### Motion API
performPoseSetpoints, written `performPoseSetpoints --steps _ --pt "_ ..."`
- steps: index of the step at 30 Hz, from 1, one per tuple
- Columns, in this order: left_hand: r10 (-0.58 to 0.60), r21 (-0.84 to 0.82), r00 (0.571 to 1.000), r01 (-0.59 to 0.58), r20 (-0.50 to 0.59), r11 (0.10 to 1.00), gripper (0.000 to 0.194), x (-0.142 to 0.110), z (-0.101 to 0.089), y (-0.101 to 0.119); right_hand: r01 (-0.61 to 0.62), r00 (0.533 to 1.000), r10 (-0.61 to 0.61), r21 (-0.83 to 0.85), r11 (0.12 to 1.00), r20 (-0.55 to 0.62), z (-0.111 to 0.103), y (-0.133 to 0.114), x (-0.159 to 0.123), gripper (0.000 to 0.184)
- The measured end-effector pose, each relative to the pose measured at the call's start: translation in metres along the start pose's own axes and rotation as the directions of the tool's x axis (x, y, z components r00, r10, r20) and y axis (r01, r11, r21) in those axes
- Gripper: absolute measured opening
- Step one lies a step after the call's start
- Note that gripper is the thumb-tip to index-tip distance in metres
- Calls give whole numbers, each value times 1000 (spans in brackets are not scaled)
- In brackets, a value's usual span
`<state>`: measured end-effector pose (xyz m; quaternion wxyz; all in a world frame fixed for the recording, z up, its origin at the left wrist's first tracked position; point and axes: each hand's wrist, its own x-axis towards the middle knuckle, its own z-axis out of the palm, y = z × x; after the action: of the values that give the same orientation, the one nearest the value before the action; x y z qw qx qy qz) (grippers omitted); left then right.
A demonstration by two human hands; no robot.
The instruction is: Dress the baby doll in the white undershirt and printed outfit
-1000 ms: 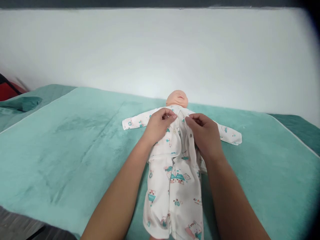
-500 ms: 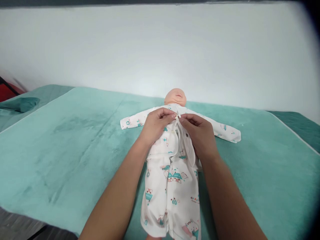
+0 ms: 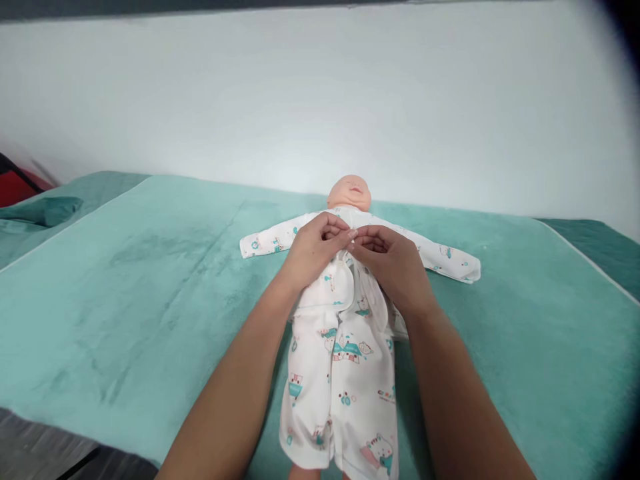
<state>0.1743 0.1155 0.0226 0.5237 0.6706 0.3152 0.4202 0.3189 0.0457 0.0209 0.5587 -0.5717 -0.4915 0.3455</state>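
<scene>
A baby doll [image 3: 350,193] lies on its back on a teal blanket [image 3: 150,280], head towards the wall. It wears a white printed shirt [image 3: 450,257] with sleeves spread out and matching white trousers [image 3: 340,393]. My left hand [image 3: 313,250] pinches the left edge of the shirt front at the chest. My right hand [image 3: 393,263] pinches the right edge. The fingertips of both hands meet at the top of the shirt opening, just below the doll's chin. Below my hands the shirt front still gapes a little.
A white wall [image 3: 320,100] rises right behind the doll's head. A darker green folded cloth [image 3: 40,212] lies at the far left, with something red [image 3: 15,188] behind it. The blanket's near edge drops off at the lower left.
My two hands have drawn together, bringing the two shirt edges from apart to touching at the chest. The view shifted slightly.
</scene>
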Motion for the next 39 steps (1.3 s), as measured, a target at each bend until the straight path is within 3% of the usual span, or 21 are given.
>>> performPoseSetpoints --steps 5,12,18,25,32,39 --pt "-42 65 999 44 -29 997 17 -2 3 6 31 999 -30 -98 995 18 2 -1 -1 25" --pt "-20 106 996 28 -82 994 19 -2 4 5 -23 996 22 7 1000 82 -2 -1 -2 23" --pt "2 152 992 17 -126 988 19 -4 6 4 3 1000 -2 -68 998 20 0 2 -1 21" --pt "42 211 993 -18 -108 977 18 -6 7 5 8 1000 -7 -108 994 15 -1 0 0 21" --pt "44 262 987 -2 -156 965 14 -9 12 10 57 998 -56 -126 990 11 0 2 1 19" --pt "-39 -2 987 40 -153 999 15 -5 9 6 8 1000 -9 -60 998 -17 0 2 0 21"
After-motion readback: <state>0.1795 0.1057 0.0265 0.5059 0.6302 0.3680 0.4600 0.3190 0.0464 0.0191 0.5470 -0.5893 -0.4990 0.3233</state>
